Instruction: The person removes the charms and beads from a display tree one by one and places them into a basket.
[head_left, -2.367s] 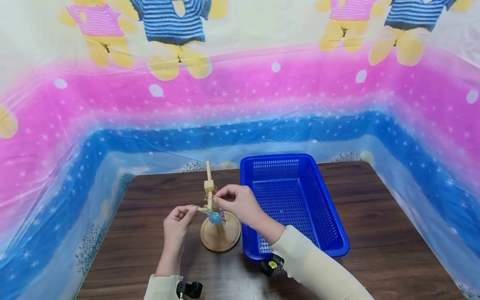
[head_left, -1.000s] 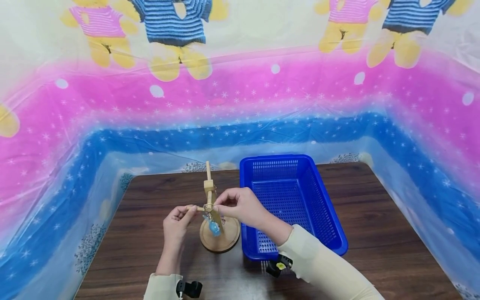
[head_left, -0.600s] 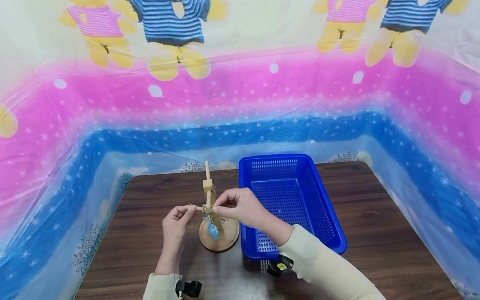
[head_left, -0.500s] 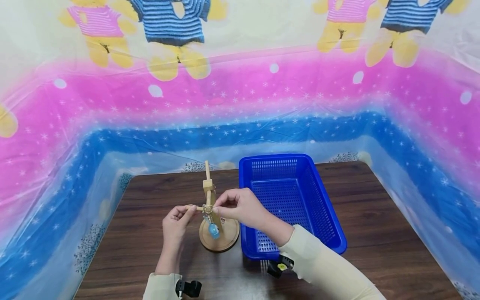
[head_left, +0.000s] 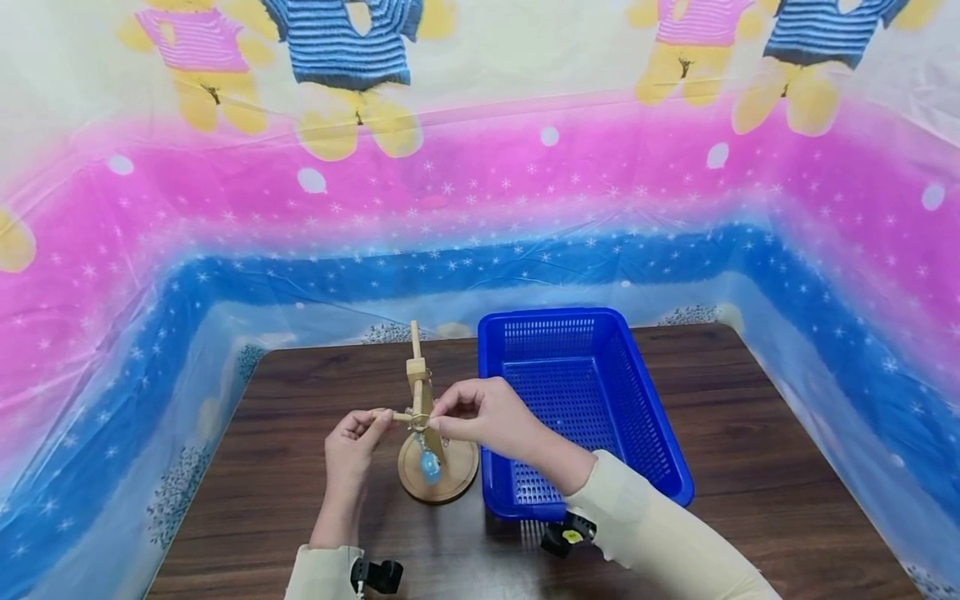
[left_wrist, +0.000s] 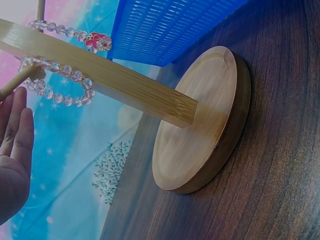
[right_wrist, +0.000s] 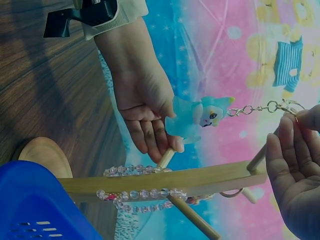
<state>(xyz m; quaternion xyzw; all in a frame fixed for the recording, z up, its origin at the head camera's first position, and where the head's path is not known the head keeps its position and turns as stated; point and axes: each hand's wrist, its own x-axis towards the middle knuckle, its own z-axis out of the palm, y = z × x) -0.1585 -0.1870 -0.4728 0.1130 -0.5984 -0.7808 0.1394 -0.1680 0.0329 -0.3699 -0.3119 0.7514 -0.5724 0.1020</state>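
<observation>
One wooden stand [left_wrist: 140, 90] is seen, with one blue basket [head_left: 566, 400] just to its right. One peg [head_left: 402, 417] of the stand is pinched near its end by the left hand [head_left: 352, 446]. One blue figure keychain [head_left: 430, 467], its ring pinched by the right hand [head_left: 487, 417], is hung before the stand's post. Two beaded bracelets [left_wrist: 76, 76] on the stand are shown clearly by the left wrist view; the figure's face, only by the right wrist view.

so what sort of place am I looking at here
Probably a staged recording corner indoors: a printed backdrop wraps three sides of the table, and a small black camera sits at each wrist.
</observation>
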